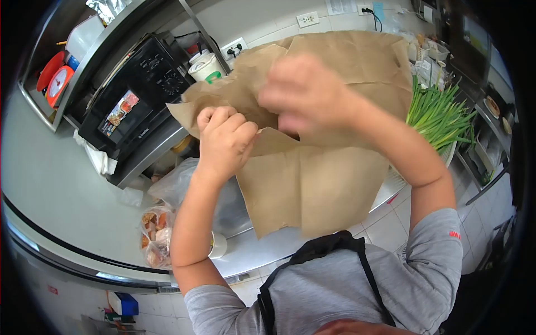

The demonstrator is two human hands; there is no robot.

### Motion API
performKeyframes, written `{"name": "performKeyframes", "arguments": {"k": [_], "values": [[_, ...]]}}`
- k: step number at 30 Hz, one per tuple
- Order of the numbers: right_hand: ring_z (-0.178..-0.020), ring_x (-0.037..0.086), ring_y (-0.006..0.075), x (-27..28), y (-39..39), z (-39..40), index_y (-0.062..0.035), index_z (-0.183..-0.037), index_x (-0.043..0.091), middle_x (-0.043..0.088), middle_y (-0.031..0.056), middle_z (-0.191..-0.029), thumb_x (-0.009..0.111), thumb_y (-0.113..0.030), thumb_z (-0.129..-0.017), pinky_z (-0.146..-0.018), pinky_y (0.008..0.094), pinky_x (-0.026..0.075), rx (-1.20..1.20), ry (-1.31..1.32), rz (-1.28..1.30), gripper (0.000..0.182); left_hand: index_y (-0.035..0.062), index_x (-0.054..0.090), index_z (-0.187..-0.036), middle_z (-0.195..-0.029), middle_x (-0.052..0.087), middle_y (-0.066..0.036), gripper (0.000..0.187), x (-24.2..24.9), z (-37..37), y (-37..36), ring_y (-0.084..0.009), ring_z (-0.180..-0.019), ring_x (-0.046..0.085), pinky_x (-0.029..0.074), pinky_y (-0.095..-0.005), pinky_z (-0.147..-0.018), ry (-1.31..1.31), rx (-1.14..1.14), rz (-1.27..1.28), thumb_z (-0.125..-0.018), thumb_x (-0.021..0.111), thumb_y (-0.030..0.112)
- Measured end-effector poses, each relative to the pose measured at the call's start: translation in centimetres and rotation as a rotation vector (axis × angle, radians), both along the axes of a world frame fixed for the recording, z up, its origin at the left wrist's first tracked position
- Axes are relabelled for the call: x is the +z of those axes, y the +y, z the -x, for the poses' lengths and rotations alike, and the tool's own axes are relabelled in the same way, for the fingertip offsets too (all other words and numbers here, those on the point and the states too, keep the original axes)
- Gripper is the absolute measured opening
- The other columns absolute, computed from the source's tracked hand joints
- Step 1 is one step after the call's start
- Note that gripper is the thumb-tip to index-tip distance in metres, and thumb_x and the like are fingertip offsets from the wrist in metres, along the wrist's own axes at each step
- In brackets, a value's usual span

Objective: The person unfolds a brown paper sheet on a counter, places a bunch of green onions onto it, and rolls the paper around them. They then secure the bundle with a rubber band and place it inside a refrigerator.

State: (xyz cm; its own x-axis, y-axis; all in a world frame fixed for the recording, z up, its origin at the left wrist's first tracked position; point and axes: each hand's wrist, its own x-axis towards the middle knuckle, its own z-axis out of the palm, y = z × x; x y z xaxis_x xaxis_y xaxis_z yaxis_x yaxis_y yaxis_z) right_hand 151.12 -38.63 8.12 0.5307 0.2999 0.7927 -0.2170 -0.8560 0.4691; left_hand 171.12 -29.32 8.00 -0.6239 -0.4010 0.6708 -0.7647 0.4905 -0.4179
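I'm opening the brown paper bag [312, 184] mid-frame: my left hand [224, 139] clenches its edge, my right hand [304, 92], blurred, grips the top. Next, spread it wider.

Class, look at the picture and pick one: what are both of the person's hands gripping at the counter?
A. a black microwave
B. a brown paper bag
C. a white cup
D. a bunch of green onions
B: the left hand is fisted on the edge of the brown paper bag and the blurred right hand is at its top; the green onions lie untouched.
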Motion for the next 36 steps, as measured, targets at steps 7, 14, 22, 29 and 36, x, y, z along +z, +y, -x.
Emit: {"name": "performKeyframes", "arguments": {"k": [7, 14, 22, 29, 36], "values": [[-0.097, 0.047, 0.0202, -6.9, -0.8, 0.1, -0.0093, -0.081, 0.064, 0.059, 0.0049, -0.084, 0.063, -0.038, -0.065, -0.092, 0.0398, 0.027, -0.414, 0.726, -0.402, 0.033, 0.0087, 0.054, -0.069, -0.070, 0.050, -0.003, 0.009, 1.6, -1.6, 1.9, -0.0222, -0.085, 0.049, 0.029, -0.0359, -0.081, -0.012, 0.009, -0.037, -0.063, 0.061, 0.008], [-0.086, 0.052, 0.0195, -10.4, -3.0, 3.1, -0.0154, -0.080, 0.067, 0.061, 0.0032, -0.073, 0.059, -0.027, -0.071, -0.089, 0.0376, 0.030, -0.341, 0.661, -0.559, 0.017, 0.0044, 0.056, -0.078, -0.090, 0.053, -0.007, 0.007, 2.7, -9.7, 2.3, -0.0251, -0.097, 0.046, 0.032, -0.0341, -0.088, 0.417, -0.024, 0.132, -0.077, 0.050, 0.001], [-0.077, 0.054, 0.0222, -9.5, -1.8, 2.0, -0.0139, -0.082, 0.063, 0.060, 0.0069, -0.076, 0.056, -0.013, -0.070, -0.087, 0.0386, 0.032, -0.380, 0.783, -0.884, 0.014, 0.0066, 0.036, -0.123, -0.123, 0.027, -0.018, 0.047, -3.4, -8.1, -0.4, -0.0257, -0.107, 0.034, 0.033, -0.0328, -0.088, 1.041, 0.248, 0.098, -0.078, 0.050, 0.008], [-0.075, 0.054, 0.0241, -10.8, -1.5, 0.8, -0.0116, -0.081, 0.059, 0.059, 0.0075, -0.073, 0.052, -0.003, -0.068, -0.085, 0.0379, 0.033, -0.249, 0.690, -0.894, 0.017, -0.0019, 0.043, -0.109, -0.098, 0.054, -0.019, 0.040, -13.2, 4.8, 0.3, -0.0347, -0.099, 0.049, 0.035, -0.0410, -0.090, 0.793, -0.253, -0.549, -0.072, 0.056, 0.010], [-0.074, 0.053, 0.0262, -10.0, -0.2, 3.4, -0.0099, -0.081, 0.057, 0.056, 0.0095, -0.069, 0.051, 0.000, -0.063, -0.086, 0.0386, 0.033, -0.035, 0.521, -0.861, 0.022, 0.0031, 0.049, -0.070, -0.061, 0.052, -0.014, 0.023, -14.9, 1.9, -0.2, -0.0336, -0.063, 0.052, 0.042, -0.0393, -0.069, 0.349, 0.037, -0.661, -0.079, 0.054, 0.024]]}}
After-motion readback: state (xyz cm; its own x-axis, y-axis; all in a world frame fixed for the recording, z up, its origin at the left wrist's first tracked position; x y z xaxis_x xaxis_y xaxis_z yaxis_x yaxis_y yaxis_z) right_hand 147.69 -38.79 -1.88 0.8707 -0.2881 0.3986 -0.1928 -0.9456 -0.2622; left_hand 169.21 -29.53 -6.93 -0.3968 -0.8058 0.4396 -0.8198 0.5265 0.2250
